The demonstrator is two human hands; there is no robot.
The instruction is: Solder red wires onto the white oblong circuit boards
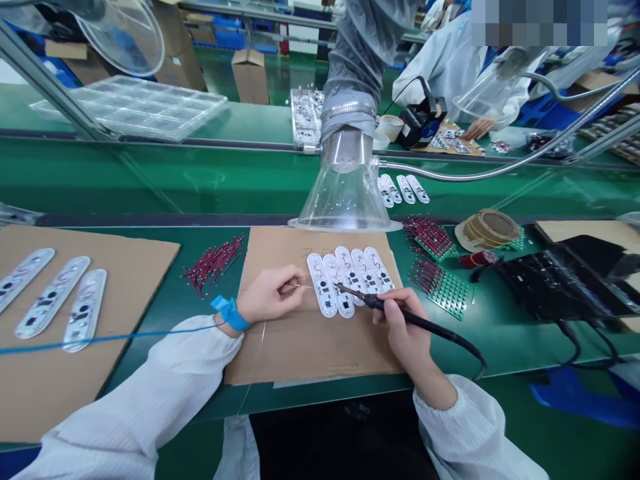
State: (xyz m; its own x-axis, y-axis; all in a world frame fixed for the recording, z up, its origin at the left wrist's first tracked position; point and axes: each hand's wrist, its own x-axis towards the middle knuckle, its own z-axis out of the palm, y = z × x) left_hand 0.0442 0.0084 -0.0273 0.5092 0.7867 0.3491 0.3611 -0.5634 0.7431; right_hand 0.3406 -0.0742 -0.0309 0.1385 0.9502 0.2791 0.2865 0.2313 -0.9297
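Observation:
Several white oblong circuit boards [347, 279] lie overlapped in a fan on a brown cardboard sheet [300, 347]. My right hand [403, 327] grips a black soldering iron [415, 319], whose metal tip [340, 287] rests on the nearest boards. My left hand [270, 295] pinches a thin strand of solder wire [300, 286], which points toward the same boards and stops short of the iron's tip. A blue wrist strap [231, 313] circles my left wrist, and its blue cord [110, 337] runs off to the left.
A clear fume hood [345, 200] on a grey duct hangs just above the boards. Loose red-leaded parts [214, 264] lie left of the sheet, and green boards with red leads [439, 287] lie right. A co-worker [450, 73] solders across the green conveyor.

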